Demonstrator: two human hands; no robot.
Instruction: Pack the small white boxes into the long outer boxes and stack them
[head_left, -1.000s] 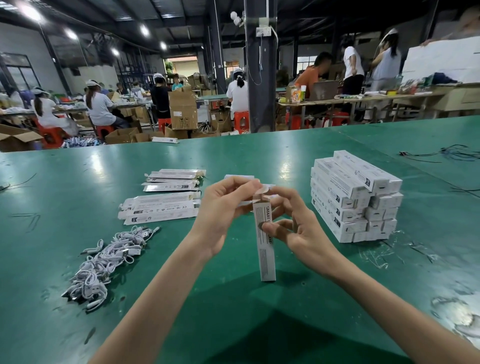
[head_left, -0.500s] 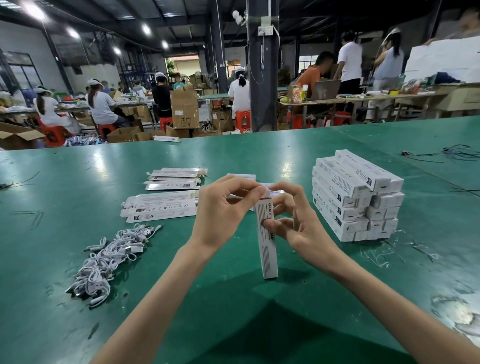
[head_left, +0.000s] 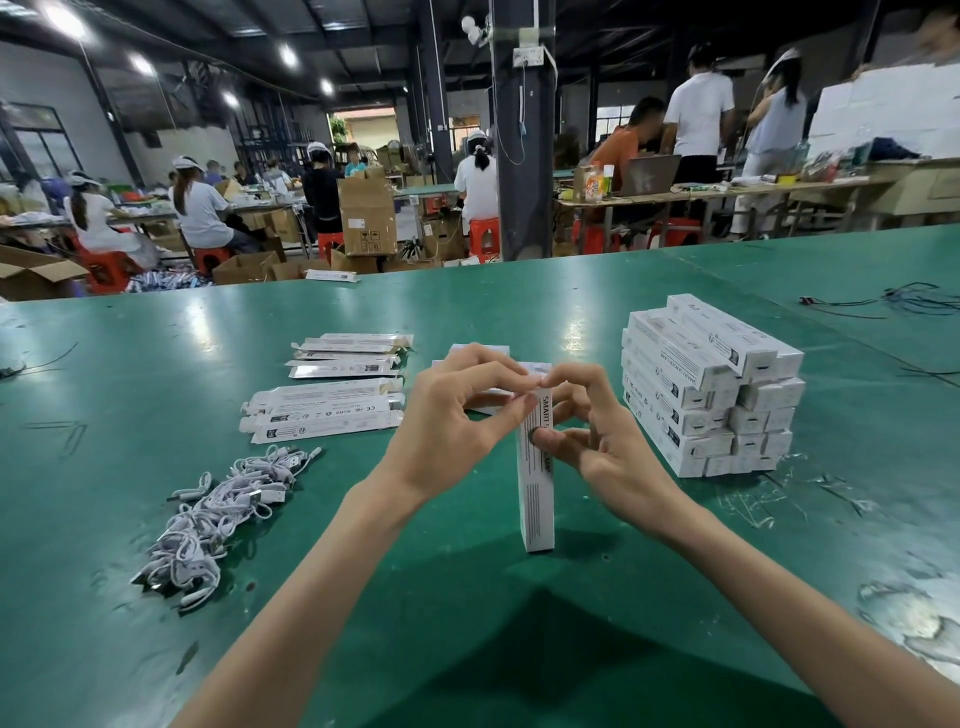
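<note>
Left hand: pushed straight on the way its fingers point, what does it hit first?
The left hand meets the top of the upright long box at once: its fingers already pinch it. Right behind sits the right hand, likely next; depth unclear.

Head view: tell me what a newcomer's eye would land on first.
First, the long white box standing upright at the centre of the green table, its top end pinched by the left hand and the right hand. Next, the stack of closed boxes to its right. Then, to the left, the flat unfolded boxes, with a tangled pile of white cables nearer the camera.
</note>
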